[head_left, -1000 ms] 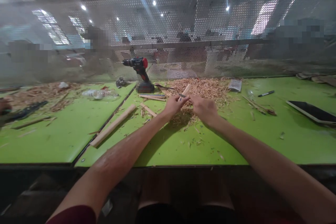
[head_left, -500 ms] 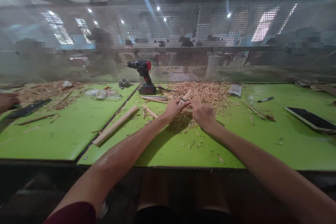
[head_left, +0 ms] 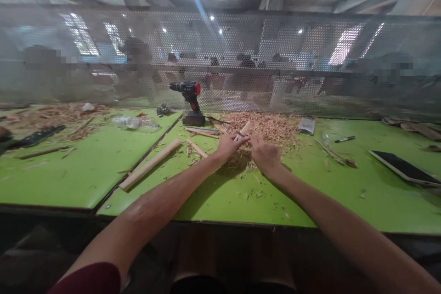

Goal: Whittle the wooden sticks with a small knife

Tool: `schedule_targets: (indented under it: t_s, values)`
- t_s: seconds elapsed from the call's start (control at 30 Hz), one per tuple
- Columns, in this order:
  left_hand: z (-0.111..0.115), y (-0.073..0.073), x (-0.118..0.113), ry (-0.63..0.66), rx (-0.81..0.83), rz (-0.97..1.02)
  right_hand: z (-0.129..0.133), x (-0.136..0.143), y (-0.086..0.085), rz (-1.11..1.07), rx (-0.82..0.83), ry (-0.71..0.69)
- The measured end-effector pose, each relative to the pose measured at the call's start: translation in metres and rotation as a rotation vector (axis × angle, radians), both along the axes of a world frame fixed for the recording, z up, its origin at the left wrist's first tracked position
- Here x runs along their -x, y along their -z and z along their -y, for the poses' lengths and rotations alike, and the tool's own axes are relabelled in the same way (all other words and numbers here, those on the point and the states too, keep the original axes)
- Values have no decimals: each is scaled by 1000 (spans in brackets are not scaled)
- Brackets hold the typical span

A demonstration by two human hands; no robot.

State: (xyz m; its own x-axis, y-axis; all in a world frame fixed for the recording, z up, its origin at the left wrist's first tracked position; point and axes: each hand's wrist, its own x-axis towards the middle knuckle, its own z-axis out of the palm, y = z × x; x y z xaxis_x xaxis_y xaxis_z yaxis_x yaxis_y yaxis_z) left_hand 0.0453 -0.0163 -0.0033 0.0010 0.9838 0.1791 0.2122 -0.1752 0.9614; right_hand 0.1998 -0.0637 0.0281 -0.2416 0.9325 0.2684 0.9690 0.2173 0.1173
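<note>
My left hand (head_left: 228,146) is closed around a pale wooden stick (head_left: 245,129), whose far end points up and away over the shavings. My right hand (head_left: 265,152) is closed just to its right, gripping a small knife; its dark blade (head_left: 240,134) lies across the stick beside my left fingers. The knife's handle is hidden in my fist. The hands nearly touch at the fingertips. Wood shavings (head_left: 272,126) are heaped on the green table (head_left: 223,202) behind and below them.
A cordless drill (head_left: 193,103) stands behind left. A thick wooden rod (head_left: 151,164), thin sticks (head_left: 203,132) and a plastic bottle (head_left: 136,122) lie left. At right are a packet (head_left: 306,126), a marker (head_left: 345,139) and a tablet (head_left: 406,166). Another person's hand (head_left: 4,134) shows far left.
The camera view has shifted slightly. The other person's hand at far left has drawn back toward the frame edge. Both my hands keep their hold, with the blade still across the stick.
</note>
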Motion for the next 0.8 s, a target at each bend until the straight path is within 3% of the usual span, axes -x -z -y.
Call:
schedule_targets:
  t_s: [0.2,0.37,0.5,0.63,0.8]
  values:
    - [-1,-1,-6,-64,7,32,-1,0,2,-5,-17,-17]
    - [-3,1,-10,-44,56,102,-1,2,2,16,-37,29]
    - [-6,0,-4,68,74,122,-11,-6,-3,-25,-39,-48]
    - [-6,-10,3,221,28,99,-28,-22,-6,-166,-40,-157]
    - [-2,-23,3,260,27,29,-34,-29,-3,-250,-56,-180]
